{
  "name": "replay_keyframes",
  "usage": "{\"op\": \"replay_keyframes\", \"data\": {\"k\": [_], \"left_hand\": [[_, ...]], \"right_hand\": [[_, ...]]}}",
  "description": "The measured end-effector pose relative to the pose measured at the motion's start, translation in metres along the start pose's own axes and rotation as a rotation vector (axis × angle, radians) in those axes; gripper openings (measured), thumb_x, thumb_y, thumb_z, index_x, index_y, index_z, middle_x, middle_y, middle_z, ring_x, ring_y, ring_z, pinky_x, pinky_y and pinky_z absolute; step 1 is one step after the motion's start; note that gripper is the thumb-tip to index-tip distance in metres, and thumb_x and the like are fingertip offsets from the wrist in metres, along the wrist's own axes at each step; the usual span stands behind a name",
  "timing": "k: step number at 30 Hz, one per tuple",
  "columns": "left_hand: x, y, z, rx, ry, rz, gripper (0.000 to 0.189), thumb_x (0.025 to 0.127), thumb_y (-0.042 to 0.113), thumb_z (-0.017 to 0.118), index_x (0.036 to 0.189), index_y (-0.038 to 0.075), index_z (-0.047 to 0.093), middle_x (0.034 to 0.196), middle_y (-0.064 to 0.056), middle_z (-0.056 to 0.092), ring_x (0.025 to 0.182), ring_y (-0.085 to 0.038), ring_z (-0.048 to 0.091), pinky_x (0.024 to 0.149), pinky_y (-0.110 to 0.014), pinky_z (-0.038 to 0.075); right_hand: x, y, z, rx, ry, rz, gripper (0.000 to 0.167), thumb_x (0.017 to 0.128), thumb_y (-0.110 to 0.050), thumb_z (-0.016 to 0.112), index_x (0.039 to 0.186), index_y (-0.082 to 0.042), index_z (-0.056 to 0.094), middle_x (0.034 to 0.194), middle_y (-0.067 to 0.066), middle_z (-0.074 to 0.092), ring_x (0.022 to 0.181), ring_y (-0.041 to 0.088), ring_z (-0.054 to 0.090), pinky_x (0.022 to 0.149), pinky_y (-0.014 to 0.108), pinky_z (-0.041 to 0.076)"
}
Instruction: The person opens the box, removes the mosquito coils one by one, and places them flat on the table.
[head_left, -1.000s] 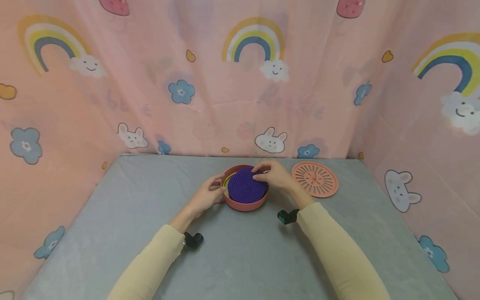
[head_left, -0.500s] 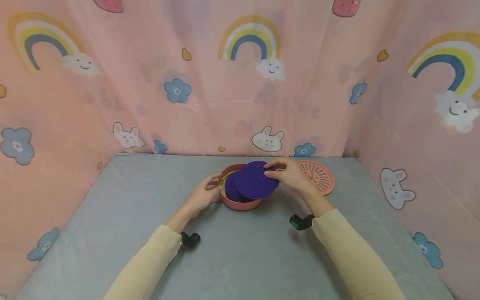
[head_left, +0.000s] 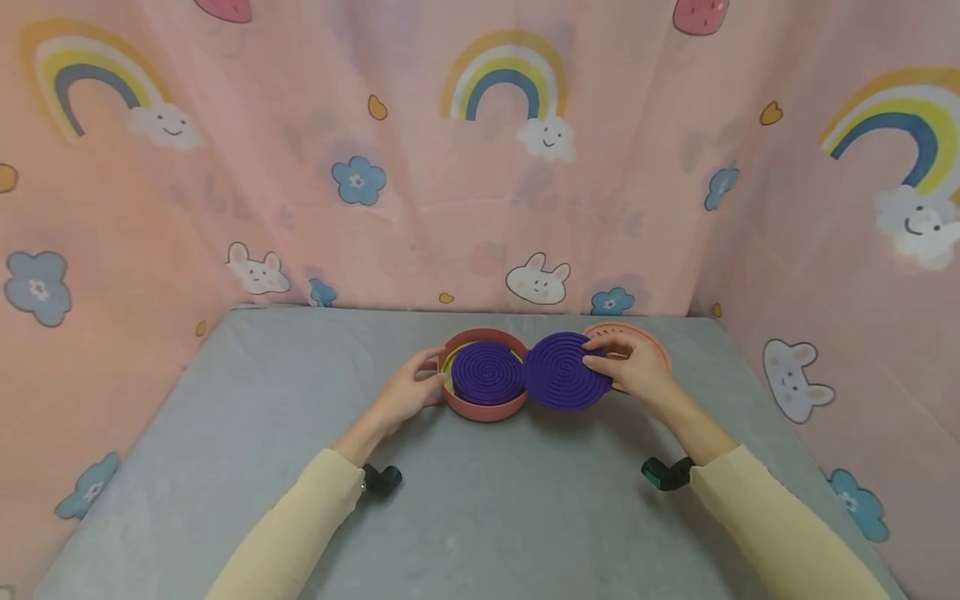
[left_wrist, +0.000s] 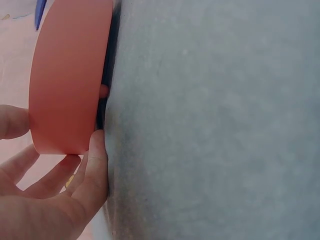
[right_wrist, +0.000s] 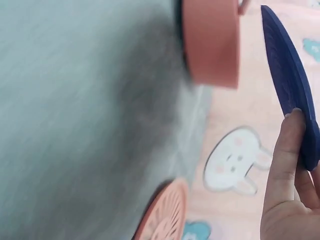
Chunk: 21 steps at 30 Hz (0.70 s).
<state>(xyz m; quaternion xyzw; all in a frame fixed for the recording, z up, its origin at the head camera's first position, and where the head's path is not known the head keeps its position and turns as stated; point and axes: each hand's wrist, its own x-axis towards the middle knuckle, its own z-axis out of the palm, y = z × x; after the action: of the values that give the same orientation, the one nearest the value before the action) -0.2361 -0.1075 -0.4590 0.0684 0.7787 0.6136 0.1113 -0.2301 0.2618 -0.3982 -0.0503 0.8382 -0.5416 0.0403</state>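
Observation:
A purple spiral-grooved coaster [head_left: 562,372] is pinched at its right edge between the fingers and thumb of my right hand [head_left: 637,367], held above the table just right of a round reddish-pink container [head_left: 487,412]. In the right wrist view the coaster [right_wrist: 287,70] appears nearly edge-on, thumb and fingers on opposite faces. A second purple coaster [head_left: 486,373] lies inside the container, with something yellow [head_left: 449,362] showing at its left. My left hand [head_left: 405,392] holds the container's left side; in the left wrist view its fingers lie against the wall [left_wrist: 70,80].
A round pink slotted disc [head_left: 656,340] lies on the table at the back right, partly hidden behind my right hand and the held coaster. Grey cloth [head_left: 480,517] covers the table. Pink printed curtains [head_left: 435,242] hang along the back and sides.
My right hand has lifted the upper purple coaster out of the container and carried it right, uncovering the second one. The left hand has stayed on the container.

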Motion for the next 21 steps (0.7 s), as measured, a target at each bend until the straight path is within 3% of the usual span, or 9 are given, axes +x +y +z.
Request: {"op": "replay_keyframes", "data": {"k": [4,9,13,17,21], "left_hand": [[-0.001,0.001,0.000,-0.005,0.001,0.000,0.052,0.103,0.016,0.061,0.153,0.015,0.045,0.147,-0.020,0.045,0.132,-0.037,0.053,0.088,-0.039,0.060],[-0.002,0.002,-0.001,-0.001,-0.006,-0.002,0.052,0.103,0.017,0.060,0.153,0.015,0.045,0.147,-0.021,0.045,0.132,-0.037,0.053,0.088,-0.039,0.060],[-0.002,0.002,-0.002,-0.004,-0.011,0.003,0.053,0.104,0.016,0.059,0.154,0.014,0.044,0.148,-0.021,0.044,0.132,-0.037,0.053,0.088,-0.039,0.060],[-0.001,0.001,-0.003,-0.002,-0.012,0.003,0.052,0.104,0.017,0.060,0.154,0.016,0.043,0.148,-0.020,0.044,0.133,-0.037,0.052,0.089,-0.040,0.060],[-0.001,0.001,-0.002,0.006,-0.018,0.005,0.053,0.104,0.018,0.060,0.154,0.016,0.043,0.148,-0.020,0.044,0.134,-0.037,0.051,0.090,-0.040,0.059]], "right_hand": [[-0.011,0.015,-0.018,-0.001,0.012,0.015,0.044,0.097,-0.023,0.072,0.131,0.003,0.062,0.135,0.022,0.054,0.092,0.006,0.065,0.072,0.028,0.060],[-0.023,0.034,-0.043,-0.025,0.067,0.037,0.047,0.099,-0.025,0.070,0.131,0.006,0.060,0.137,0.021,0.052,0.094,0.003,0.062,0.074,0.022,0.057],[-0.032,0.046,-0.064,-0.039,0.115,0.058,0.047,0.098,-0.029,0.071,0.131,0.004,0.062,0.124,0.004,0.059,0.094,0.001,0.061,0.076,0.018,0.056],[-0.038,0.062,-0.084,0.015,0.146,0.050,0.039,0.098,-0.025,0.071,0.128,-0.001,0.066,0.108,-0.017,0.062,0.093,-0.001,0.062,0.075,0.017,0.056],[-0.045,0.077,-0.104,0.046,0.168,0.073,0.027,0.098,-0.023,0.071,0.122,-0.011,0.072,0.103,-0.024,0.064,0.091,-0.003,0.062,0.073,0.016,0.055]]}}
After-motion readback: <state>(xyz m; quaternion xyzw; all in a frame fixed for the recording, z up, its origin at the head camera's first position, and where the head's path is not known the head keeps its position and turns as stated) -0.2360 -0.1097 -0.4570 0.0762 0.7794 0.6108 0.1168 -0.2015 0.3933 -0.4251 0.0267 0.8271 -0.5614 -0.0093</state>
